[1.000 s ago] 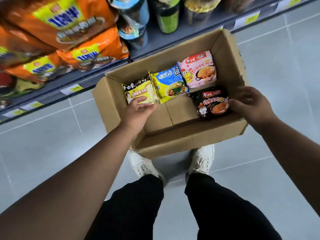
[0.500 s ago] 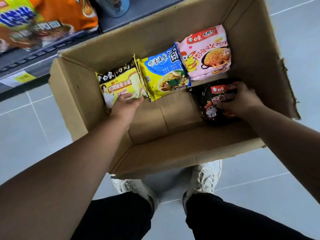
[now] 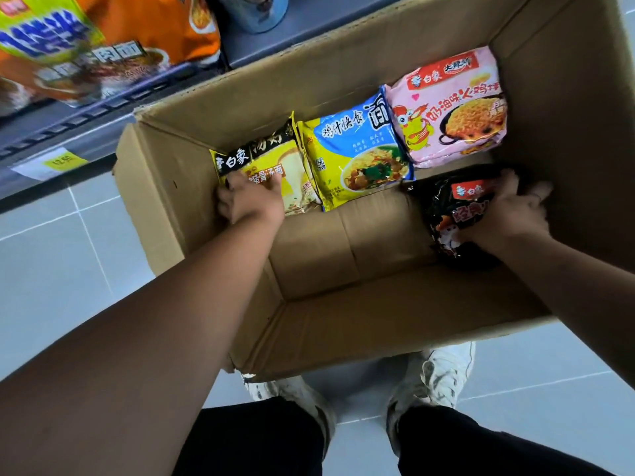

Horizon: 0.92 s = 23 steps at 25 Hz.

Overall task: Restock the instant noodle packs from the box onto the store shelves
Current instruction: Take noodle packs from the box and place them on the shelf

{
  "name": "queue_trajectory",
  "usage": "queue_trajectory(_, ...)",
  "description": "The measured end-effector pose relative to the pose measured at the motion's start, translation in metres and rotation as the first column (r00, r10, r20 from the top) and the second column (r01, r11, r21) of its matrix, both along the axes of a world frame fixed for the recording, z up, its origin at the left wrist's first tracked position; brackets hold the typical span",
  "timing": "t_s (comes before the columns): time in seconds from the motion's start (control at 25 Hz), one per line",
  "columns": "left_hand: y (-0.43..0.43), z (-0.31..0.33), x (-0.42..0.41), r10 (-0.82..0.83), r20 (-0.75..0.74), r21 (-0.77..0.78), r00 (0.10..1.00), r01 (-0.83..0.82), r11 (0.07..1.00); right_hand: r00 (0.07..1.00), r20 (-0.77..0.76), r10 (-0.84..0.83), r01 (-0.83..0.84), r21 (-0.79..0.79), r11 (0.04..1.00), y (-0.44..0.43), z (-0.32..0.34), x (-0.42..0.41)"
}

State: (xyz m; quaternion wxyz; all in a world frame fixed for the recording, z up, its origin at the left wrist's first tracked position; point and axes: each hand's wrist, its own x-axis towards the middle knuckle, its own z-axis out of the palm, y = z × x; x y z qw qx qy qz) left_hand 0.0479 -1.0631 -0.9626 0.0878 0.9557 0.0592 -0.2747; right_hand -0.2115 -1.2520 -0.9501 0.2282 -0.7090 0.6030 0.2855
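An open cardboard box [image 3: 343, 324] stands on the floor and holds several noodle packs. My left hand [image 3: 249, 201] grips the lower left of a yellow-and-black pack [image 3: 275, 156] by the box's left wall. A blue-and-yellow pack [image 3: 354, 156] lies beside it, and a pink pack [image 3: 450, 108] leans at the back right. My right hand [image 3: 508, 211] is closed over a black pack [image 3: 450, 214] at the right, its fingers wrapped around the pack's far edge.
The bottom store shelf [image 3: 103, 108] runs along the upper left, with big orange noodle multipacks [image 3: 103, 39], a blue cup [image 3: 257, 12] and a yellow price tag [image 3: 62, 163]. Grey floor tiles [image 3: 51, 269] surround the box. My white shoes [image 3: 436, 376] sit just below it.
The camera has come lower and closer to the box. My left hand slid onto the yellow-and-black pack's corner, and my right hand closed further around the black pack.
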Motion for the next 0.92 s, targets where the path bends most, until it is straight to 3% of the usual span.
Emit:
queue_trajectory(0.28, -0.004, -0.002, 0.015, 0.049, -0.05, 0.023, 0.998, -0.048, 0.999, 0.999, -0.048, -0.001, -0.001, -0.028, 1.0, 0.009, 0.001, -0.002)
queue_trajectory(0.44, -0.001, -0.007, 0.015, 0.129, -0.074, -0.019, 0.989, -0.131, 0.991, 0.976, 0.129, -0.176, 0.182, -0.032, 0.983, 0.002, 0.0, -0.01)
queue_trajectory(0.56, 0.004, -0.009, 0.016, 0.265, -0.121, -0.225, 0.957, -0.286, 0.931, 0.912, 0.274, -0.303, 0.307, 0.033, 0.951, -0.005, 0.0, -0.014)
queue_trajectory(0.64, 0.008, -0.004, 0.014, 0.284, -0.17, -0.364, 0.944, -0.328, 0.872, 0.822, 0.37, -0.433, 0.404, 0.158, 0.901, -0.006, 0.006, -0.014)
queue_trajectory(0.76, 0.015, 0.002, 0.013, 0.299, -0.267, -0.449, 0.916, -0.393, 0.802, 0.614, 0.456, -0.644, 0.505, 0.4, 0.765, -0.009, 0.016, -0.014)
queue_trajectory(0.92, 0.021, 0.021, 0.015, 0.245, -0.597, -0.437, 0.764, -0.566, 0.699, 0.494, 0.447, -0.746, 0.506, 0.55, 0.665, -0.009, 0.038, -0.014)
